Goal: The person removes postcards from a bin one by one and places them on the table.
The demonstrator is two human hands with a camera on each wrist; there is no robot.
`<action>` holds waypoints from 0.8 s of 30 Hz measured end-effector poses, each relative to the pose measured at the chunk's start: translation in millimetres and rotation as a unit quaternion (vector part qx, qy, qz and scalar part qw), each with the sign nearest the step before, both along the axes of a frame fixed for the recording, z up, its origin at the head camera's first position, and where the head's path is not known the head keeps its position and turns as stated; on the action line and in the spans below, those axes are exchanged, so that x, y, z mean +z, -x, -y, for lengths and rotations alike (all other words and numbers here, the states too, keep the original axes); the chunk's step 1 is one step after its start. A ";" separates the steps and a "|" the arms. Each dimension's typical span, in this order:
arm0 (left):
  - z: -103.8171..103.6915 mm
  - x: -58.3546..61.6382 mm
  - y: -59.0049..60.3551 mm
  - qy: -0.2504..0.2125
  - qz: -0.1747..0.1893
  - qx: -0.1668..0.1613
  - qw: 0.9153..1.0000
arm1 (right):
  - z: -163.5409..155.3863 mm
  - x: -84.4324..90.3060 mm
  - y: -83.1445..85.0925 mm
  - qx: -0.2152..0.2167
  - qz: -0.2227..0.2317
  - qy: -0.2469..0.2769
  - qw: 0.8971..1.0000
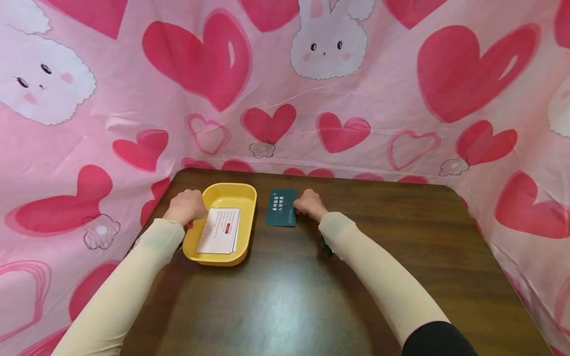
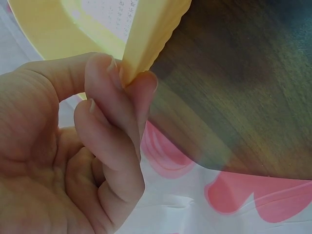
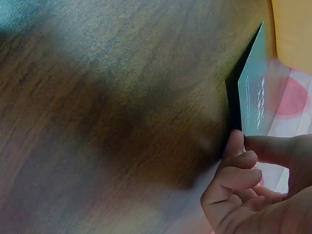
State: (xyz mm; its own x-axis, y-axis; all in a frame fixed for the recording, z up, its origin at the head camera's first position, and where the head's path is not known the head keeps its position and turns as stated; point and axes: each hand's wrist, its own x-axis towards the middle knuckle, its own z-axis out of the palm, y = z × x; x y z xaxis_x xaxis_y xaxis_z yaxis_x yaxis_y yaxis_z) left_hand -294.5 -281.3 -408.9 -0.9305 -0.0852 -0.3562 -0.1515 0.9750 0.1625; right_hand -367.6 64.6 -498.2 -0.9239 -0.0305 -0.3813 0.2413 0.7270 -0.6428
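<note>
A yellow plastic tray (image 1: pixel 244 195) stands at the left of the table, and a few white printed cards (image 1: pixel 217 235) lie in it. My left hand (image 1: pixel 186 206) pinches the tray's left rim; the left wrist view shows the thumb and fingers on either side of the yellow edge (image 2: pixel 146 36). To the tray's right, a dark green card (image 1: pixel 280 210) with white lettering is pinched at its right edge by my right hand (image 1: pixel 310 203). In the right wrist view that card (image 3: pixel 252 105) is tilted, with a dark shadow beneath it on the table.
The dark wooden table (image 1: pixel 378 257) has rounded far corners. A pink cloth (image 1: pixel 285 94) with hearts and rabbit faces hangs behind it and along both sides.
</note>
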 end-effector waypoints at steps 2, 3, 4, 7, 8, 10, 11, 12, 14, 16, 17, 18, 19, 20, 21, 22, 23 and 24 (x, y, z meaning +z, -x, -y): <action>0.0 -0.2 0.8 -0.001 0.000 0.000 1.000 | 2.2 12.8 -8.8 -0.003 0.004 -0.006 1.000; 0.0 -0.5 1.0 -0.002 0.001 0.001 1.000 | 3.6 19.0 -13.1 -0.003 0.005 -0.011 1.000; 0.0 -0.5 1.2 -0.003 0.002 0.002 1.000 | 4.8 23.7 -16.5 -0.004 0.006 -0.014 1.000; 0.0 -0.2 1.2 -0.003 0.005 0.003 1.000 | 6.8 29.4 -20.9 -0.006 0.003 -0.019 1.000; 0.1 -0.2 1.2 -0.002 0.006 0.003 1.000 | 6.6 26.2 -18.9 -0.003 -0.001 -0.019 1.000; -0.4 0.1 1.3 -0.001 0.007 0.003 1.000 | 6.3 22.5 -16.0 -0.001 -0.005 -0.020 1.000; -0.5 0.2 1.4 -0.001 0.007 0.003 1.000 | 6.5 22.6 -15.8 0.000 -0.005 -0.020 1.000; -0.7 0.3 1.6 0.000 0.006 0.004 1.000 | 6.7 22.2 -15.0 0.002 -0.005 -0.022 1.000; -1.1 0.7 1.6 0.000 0.007 0.005 1.000 | 7.1 22.4 -14.8 0.006 -0.006 -0.025 1.000; -1.4 1.0 1.4 -0.001 0.009 0.007 1.000 | 7.1 24.9 -16.9 0.007 -0.004 -0.023 1.000; -1.2 0.9 1.4 -0.001 0.009 0.007 1.000 | 7.2 24.6 -17.3 0.007 -0.004 -0.021 1.000; -1.2 0.8 1.1 -0.002 0.009 0.007 1.000 | 7.2 24.6 -18.0 0.005 -0.004 -0.019 1.000; -1.2 0.9 0.7 -0.002 0.008 0.006 1.000 | 7.4 24.8 -19.3 0.004 -0.003 -0.017 1.000; -1.1 0.9 0.3 -0.001 0.006 0.004 1.000 | 7.6 24.9 -20.5 0.002 -0.003 -0.016 1.000; -0.9 1.1 -0.2 0.000 0.005 0.002 1.000 | 7.8 24.9 -21.6 0.001 -0.005 -0.015 1.000; -0.7 1.2 -0.5 0.001 0.003 -0.001 1.000 | 9.5 29.5 -24.6 -0.004 0.000 -0.018 1.000; -0.5 1.3 -0.9 0.002 0.000 -0.002 1.000 | 10.0 29.8 -24.9 -0.004 -0.001 -0.019 1.000; -0.5 1.7 -1.4 0.002 -0.001 -0.003 1.000 | 10.1 30.4 -25.1 -0.002 -0.002 -0.021 1.000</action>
